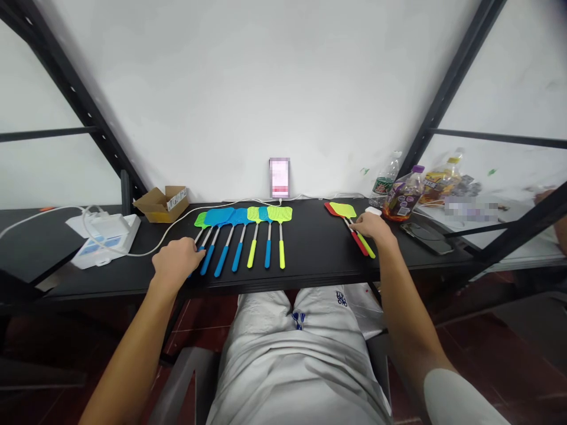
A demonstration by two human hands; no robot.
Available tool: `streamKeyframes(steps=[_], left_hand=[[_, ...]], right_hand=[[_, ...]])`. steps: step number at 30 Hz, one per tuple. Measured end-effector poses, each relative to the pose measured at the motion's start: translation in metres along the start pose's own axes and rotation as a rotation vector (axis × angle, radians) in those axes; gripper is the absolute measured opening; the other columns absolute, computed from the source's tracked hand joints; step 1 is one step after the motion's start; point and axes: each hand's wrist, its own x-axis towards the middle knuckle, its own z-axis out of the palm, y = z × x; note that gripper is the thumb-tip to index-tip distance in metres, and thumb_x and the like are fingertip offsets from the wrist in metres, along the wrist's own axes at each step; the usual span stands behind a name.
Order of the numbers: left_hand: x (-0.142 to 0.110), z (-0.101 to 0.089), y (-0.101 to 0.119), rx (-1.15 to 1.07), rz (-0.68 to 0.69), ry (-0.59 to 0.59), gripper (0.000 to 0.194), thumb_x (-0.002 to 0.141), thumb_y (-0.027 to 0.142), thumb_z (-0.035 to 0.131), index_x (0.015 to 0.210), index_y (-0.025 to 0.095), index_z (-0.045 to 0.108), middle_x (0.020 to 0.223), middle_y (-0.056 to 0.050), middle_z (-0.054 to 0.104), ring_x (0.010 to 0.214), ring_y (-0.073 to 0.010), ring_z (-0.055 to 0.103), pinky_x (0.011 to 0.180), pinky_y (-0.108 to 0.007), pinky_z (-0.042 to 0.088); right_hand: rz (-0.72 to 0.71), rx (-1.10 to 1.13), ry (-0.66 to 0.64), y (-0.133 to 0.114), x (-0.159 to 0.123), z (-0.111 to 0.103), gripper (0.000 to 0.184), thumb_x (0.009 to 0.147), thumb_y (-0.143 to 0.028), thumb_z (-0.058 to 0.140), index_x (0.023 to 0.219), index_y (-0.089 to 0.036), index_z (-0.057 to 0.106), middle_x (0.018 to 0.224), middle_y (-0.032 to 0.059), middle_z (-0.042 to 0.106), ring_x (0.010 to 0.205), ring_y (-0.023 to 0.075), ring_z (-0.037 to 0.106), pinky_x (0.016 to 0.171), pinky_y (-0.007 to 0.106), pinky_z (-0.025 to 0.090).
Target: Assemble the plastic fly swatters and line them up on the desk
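Several fly swatters lie side by side on the black table [305,254], with blue, green and yellow-green heads, thin metal shafts and coloured grips. My left hand [175,261] is closed around the handle of the leftmost fly swatter [201,220], whose head is green; its grip is mostly hidden by the fingers. Over to the right, a yellow-green fly swatter [343,209] partly overlaps a red fly swatter [359,242]. My right hand [372,226] pinches the yellow-green one at its shaft, the fingertips close to the red one too.
A phone [280,178] with a lit screen leans on the wall, its white cable [166,236] running left. An open cardboard box [163,206] and a white device [106,239] stand left. Drink bottles [403,198] and a dark phone [427,237] are right, near the black frame.
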Motion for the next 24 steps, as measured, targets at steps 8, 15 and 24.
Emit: streamKeyframes(steps=[8,15,24], left_hand=[[-0.011,-0.006,0.005,0.039,-0.003,0.036,0.046,0.088,0.051,0.05,0.107,0.016,0.073,0.115,-0.025,0.07,0.107,-0.047,0.065,0.078,-0.049,0.05],[-0.051,-0.031,0.031,0.068,0.084,0.179,0.047,0.095,0.05,0.042,0.107,0.016,0.07,0.104,-0.021,0.072,0.099,-0.0432,0.068,0.069,-0.044,0.048],[-0.125,-0.023,0.081,-0.019,0.537,0.128,0.036,0.099,0.049,0.046,0.086,0.02,0.063,0.087,-0.007,0.073,0.077,-0.0259,0.069,0.056,-0.031,0.031]], right_hand=[[0.082,-0.014,0.012,-0.001,0.006,0.011,0.035,0.082,-0.042,0.07,0.102,-0.014,0.077,0.103,0.0236,0.073,0.099,0.0349,0.071,0.08,0.039,0.052],[0.069,-0.006,0.029,-0.006,0.001,0.012,0.031,0.082,-0.034,0.068,0.102,-0.012,0.076,0.097,0.021,0.074,0.097,0.0301,0.071,0.078,0.033,0.05],[-0.122,0.139,0.129,-0.018,-0.034,-0.026,0.029,0.085,-0.036,0.058,0.069,-0.014,0.068,0.068,0.0077,0.064,0.07,0.02,0.06,0.061,0.029,0.037]])
